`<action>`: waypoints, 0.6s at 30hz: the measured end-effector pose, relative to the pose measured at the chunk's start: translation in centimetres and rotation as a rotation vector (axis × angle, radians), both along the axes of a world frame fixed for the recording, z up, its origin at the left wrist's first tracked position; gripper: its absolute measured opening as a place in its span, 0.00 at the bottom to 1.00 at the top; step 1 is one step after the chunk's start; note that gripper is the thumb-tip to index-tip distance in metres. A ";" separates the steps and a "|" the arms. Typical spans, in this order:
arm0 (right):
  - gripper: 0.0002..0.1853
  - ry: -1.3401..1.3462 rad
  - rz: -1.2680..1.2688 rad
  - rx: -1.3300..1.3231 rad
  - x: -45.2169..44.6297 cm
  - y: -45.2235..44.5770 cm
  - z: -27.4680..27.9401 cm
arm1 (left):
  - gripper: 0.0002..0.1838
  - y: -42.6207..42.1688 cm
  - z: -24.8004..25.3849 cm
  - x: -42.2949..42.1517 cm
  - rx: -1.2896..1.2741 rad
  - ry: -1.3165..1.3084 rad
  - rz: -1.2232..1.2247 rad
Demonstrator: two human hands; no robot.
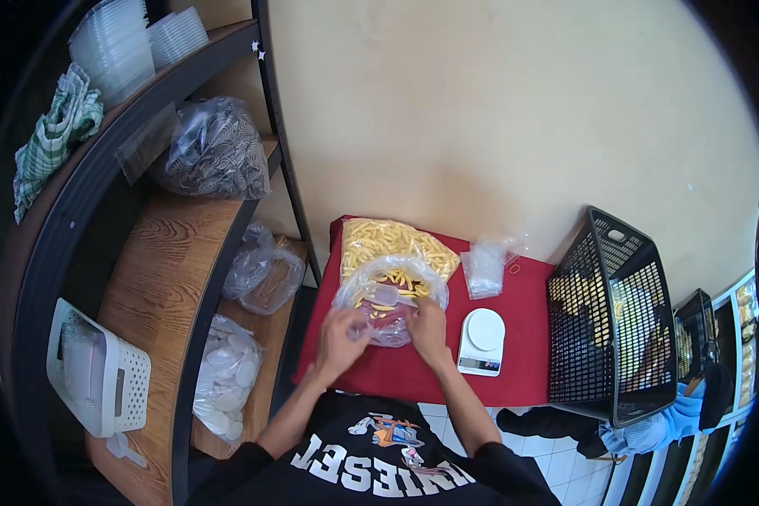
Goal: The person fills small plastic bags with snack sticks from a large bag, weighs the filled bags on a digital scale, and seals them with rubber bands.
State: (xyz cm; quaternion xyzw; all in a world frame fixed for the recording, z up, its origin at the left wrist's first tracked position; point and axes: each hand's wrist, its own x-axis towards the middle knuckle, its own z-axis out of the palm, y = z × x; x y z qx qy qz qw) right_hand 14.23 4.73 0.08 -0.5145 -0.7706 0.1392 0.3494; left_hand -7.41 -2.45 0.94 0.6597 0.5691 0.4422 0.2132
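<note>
A dark-framed shelf unit (156,244) with wood-look boards curves along the left side, carrying a white perforated basket (131,379), bags and stacked clear containers (114,51). Beside it, against a beige wall, is a table with a red cover (396,371). A tall black plastic crate (613,337) with open mesh sides stands at the table's right, yellowish contents showing through the mesh. Beyond the crate, well apart from the wearer's hands, is a person in light blue (666,419).

On the table's far left part lies a large clear bag full of pale yellow snack pieces (396,239). The open plastic bag (390,336) sits just in front of it, between the two hands, its mouth spread wide; yellow pieces and a clear scoop (385,294) show inside. To the right are a white digital scale (481,341) and, farther back, some small clear bags (485,271). Nothing stands between the hands and the open plastic bag.

The left hand (343,339) has its fingers closed on the near-left rim; the right hand (427,329) has curled fingers gripping the right rim, close to the scoop.
</note>
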 end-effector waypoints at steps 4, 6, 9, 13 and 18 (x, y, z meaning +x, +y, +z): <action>0.11 -0.199 -0.023 -0.149 -0.7 3.6 -2.5 | 0.17 6.4 4.6 -0.8 -0.006 0.542 -0.026; 0.12 -0.246 0.090 -0.171 -0.9 4.2 -4.5 | 0.17 11.0 0.9 -0.3 -0.327 0.589 -0.104; 0.11 -0.380 -0.028 -0.183 -1.0 5.1 -4.6 | 0.14 13.7 1.7 -0.5 -0.515 0.565 -0.101; 0.14 -0.136 -0.085 -0.098 0.1 4.5 1.0 | 0.17 16.4 3.1 -3.1 -0.282 0.321 -0.055; 0.28 -0.200 -0.317 0.116 1.5 5.6 4.0 | 0.18 18.5 1.0 -5.0 -0.240 0.148 -0.020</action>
